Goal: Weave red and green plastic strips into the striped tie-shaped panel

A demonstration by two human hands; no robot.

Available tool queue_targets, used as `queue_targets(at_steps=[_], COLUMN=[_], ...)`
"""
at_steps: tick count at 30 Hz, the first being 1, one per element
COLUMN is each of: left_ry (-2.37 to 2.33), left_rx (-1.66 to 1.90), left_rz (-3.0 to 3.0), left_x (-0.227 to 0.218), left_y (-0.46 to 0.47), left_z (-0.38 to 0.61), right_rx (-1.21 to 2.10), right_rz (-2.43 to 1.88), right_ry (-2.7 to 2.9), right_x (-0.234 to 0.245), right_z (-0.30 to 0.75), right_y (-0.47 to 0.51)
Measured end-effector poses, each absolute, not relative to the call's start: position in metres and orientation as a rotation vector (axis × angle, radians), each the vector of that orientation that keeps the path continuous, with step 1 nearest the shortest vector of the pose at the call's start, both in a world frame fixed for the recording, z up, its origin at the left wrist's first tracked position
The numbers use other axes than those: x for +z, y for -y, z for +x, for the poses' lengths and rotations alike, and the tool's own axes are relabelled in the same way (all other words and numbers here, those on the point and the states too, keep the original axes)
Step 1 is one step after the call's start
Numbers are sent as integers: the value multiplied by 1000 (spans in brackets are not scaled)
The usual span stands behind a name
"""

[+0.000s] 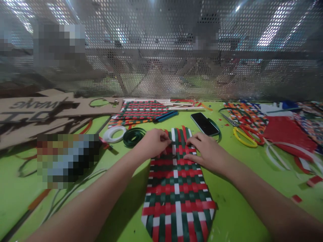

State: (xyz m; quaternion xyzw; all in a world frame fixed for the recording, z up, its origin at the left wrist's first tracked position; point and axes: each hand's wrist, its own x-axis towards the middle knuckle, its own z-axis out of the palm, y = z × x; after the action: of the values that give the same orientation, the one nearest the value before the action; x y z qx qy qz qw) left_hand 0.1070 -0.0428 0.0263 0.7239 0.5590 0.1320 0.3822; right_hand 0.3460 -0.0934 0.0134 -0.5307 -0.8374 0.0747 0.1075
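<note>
A woven piece of red, green and white flat strips [176, 188] lies lengthwise in front of me on the green table. My left hand [157, 143] rests at its far left edge, fingers curled and pinching at a strip end. On the far right edge lies my right hand [202, 151], its thumb and fingers spread apart over the weave. Loose strip ends stick up between the two hands at the far end. What exactly the left fingertips grip is too small to make out.
Left of the hands sit a white tape roll [114, 134] and a coil of green strip [133, 136]. Cardboard pieces [30, 111] lie farther left. Beyond the right hand are a phone [205, 123], yellow-handled scissors [244, 137] and a red sheet [287, 134]. A perforated metal screen [156, 74] stands behind.
</note>
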Motion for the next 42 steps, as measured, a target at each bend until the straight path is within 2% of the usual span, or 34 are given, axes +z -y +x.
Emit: queue_targets(at_steps=[9, 18, 26, 37, 42], left_ry=[-1397, -1377, -1228, -1365, -1277], left_rx=[403, 390, 501, 365, 296], left_rz=[1898, 1611, 1059, 1461, 1728], left_x=[16, 19, 41, 20, 22], left_y=[38, 34, 37, 38, 35], left_z=[108, 107, 109, 111, 98], right_rx=[-50, 110, 176, 166, 165], right_rz=[-1308, -1533, -1494, -1452, -1461], right_ry=[2617, 2644, 2615, 2593, 2589], right_x=[9, 18, 7, 4, 5], right_z=[328, 311, 312, 314, 313], right_y=[97, 91, 89, 89, 91])
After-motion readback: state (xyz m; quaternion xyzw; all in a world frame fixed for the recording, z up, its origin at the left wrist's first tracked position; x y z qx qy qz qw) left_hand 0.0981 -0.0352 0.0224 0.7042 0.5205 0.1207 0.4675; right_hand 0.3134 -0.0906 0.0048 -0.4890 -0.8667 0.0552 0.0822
